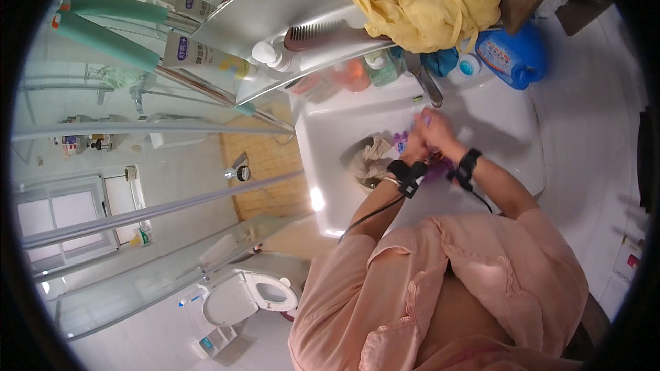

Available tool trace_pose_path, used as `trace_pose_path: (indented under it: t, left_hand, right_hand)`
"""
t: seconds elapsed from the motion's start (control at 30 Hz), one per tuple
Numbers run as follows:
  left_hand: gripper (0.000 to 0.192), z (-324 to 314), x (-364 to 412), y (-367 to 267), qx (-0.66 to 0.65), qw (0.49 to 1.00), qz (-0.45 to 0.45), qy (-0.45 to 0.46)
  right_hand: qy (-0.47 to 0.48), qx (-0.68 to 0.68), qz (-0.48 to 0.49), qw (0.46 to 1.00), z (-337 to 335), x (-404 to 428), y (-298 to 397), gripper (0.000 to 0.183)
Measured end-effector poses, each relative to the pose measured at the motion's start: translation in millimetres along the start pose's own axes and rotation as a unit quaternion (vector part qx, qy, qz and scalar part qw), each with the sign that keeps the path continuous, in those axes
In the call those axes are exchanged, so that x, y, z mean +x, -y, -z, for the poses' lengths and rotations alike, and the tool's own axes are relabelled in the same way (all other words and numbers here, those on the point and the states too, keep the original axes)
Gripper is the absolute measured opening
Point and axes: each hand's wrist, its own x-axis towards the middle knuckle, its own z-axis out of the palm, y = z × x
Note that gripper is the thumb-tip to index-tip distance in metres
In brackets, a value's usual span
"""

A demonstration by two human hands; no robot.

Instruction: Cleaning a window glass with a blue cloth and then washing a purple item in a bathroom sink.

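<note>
In the head view, my left hand (415,149) and my right hand (434,128) are pressed together above a white washbasin (335,134), just below the metal faucet (430,87). Between them is a crumpled purple cloth (440,171), partly hidden by the hands and blurred; a purple and blue bit of it shows beside the left fingers. A wet beige cloth (375,157) lies in the bowl, left of my left hand. Both wrists wear black straps with cables.
Behind the faucet are a yellow cloth bundle (423,5) and a blue detergent bottle (510,56). A brown comb (330,36), a toothpaste tube (206,56) and a white pump bottle (273,55) stand or lie on a shelf. A toilet (258,293) is at lower left.
</note>
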Motion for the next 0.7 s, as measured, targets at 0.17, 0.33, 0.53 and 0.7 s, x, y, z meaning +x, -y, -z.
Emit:
trace_pose_path:
  t: [0.17,0.33,0.53,0.7]
  left_hand:
    - [0.041,-45,-18,-29,-0.081,0.993,0.077,0.037]
    - [0.041,1,-10,-22,-0.132,0.988,-0.032,0.076]
    - [0.030,-32,-24,-27,-0.077,0.991,0.106,0.022]
    - [0.033,-27,-21,-68,-0.090,0.992,-0.018,0.091]
  right_hand:
    - [-0.184,0.075,0.147,0.969,-5,-14,-24,0.019]
    - [-0.069,0.016,0.262,0.962,-12,-32,20,0.018]
    - [-0.078,0.314,0.061,0.944,-6,30,-40,0.025]
    - [-0.153,0.158,0.227,0.949,-5,-24,-31,0.025]
